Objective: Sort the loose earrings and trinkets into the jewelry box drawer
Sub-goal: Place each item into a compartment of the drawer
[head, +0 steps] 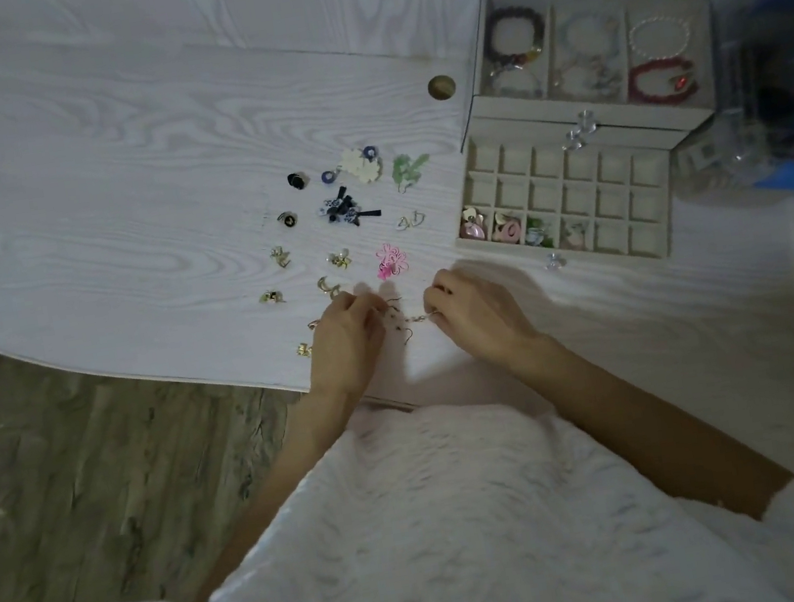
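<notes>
Several loose earrings lie on the white table [107, 190]: a pink flower pair [391, 260], a dark bow cluster [344, 207], cream flowers [360, 166], green leaves [408, 169]. My left hand [346, 340] and my right hand [477, 311] are near the table's front edge, both pinching thin hook earrings [400, 321] that stretch between them. The beige jewelry box drawer [569, 200] stands pulled out at the right; several front-left compartments hold trinkets.
The box's top tray [589, 51] holds bracelets. A round hole [441, 86] sits in the table left of it. Clear and blue items crowd the far right edge. Wooden floor shows at lower left; a fluffy white garment fills the foreground.
</notes>
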A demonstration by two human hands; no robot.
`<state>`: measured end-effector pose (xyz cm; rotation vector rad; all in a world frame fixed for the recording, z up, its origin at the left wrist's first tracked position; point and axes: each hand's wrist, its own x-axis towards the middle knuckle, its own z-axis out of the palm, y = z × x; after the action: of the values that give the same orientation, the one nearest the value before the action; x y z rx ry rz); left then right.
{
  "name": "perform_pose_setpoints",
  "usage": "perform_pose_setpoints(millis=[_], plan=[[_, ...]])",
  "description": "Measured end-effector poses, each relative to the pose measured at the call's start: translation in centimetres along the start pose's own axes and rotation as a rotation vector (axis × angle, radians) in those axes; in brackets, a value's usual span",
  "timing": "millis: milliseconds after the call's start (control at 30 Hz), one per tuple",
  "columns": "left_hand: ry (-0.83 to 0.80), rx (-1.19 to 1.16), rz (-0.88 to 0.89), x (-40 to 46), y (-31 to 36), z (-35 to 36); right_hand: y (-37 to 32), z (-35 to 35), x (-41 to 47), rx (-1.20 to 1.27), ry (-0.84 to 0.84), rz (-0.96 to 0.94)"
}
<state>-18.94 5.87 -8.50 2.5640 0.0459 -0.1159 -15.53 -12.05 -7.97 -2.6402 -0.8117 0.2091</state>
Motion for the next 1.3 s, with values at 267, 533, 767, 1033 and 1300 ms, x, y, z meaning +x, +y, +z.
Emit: perform_pose_setpoints(millis=[267,533,767,1033,1300], plan=[[-0.074,-0.080,0.014,0.0,0.9,0.4,1.6,-1.7,-2.9,0.335,0.126,0.221],[-0.108,-0.360,0.038,1.9,3.9,-1.2,2.7,-6.0,-2.3,0.709,0.347,0.395],[-0.024,-0.390,0.100,10.4,9.8,-0.5,6.0,-8.2,1.8,0.887,0.447,0.534],[-0.061,-0.135,0.208,14.9,10.1,2.1,8.2,-7.0,3.7,0.821,0.457,0.639],[-0.028,-0.161,0.240,14.0,8.7,2.3,8.3,-6.7,4.5,0.831,0.461,0.668]])
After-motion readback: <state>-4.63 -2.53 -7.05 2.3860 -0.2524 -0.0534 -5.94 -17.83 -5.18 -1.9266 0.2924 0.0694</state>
